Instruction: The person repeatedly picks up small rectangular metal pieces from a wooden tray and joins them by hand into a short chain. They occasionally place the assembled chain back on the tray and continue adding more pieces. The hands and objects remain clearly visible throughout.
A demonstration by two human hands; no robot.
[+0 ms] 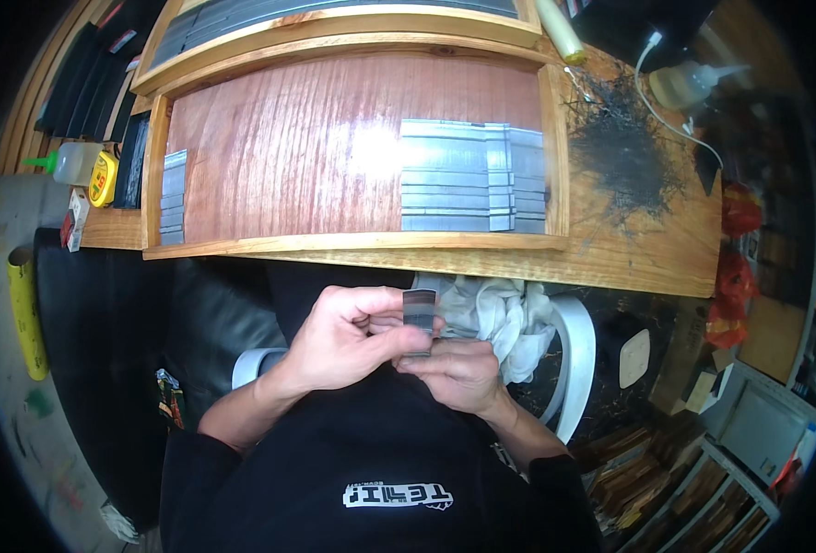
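Note:
My left hand (348, 336) is closed on a small flat dark grey piece (418, 311), which stands up between the thumb and fingers. Paler and darker bands cross the piece, and its lower part is behind the thumb. Just below, my right hand (458, 373) is closed with its fingers curled in. Its fingertips meet the lower end of the piece near the left thumb, and whatever they grip is hidden. Both hands are in front of my body, off the near edge of the wooden table (638, 267).
A shallow wooden tray (362, 246) holds rows of grey strips (445, 175) at its right and a short column at its left. Dark shavings (629, 152) lie on the table beside a clear squeeze bottle (684, 86). A yellow tape measure (103, 179) sits left. White cloth (495, 313) hangs below the table.

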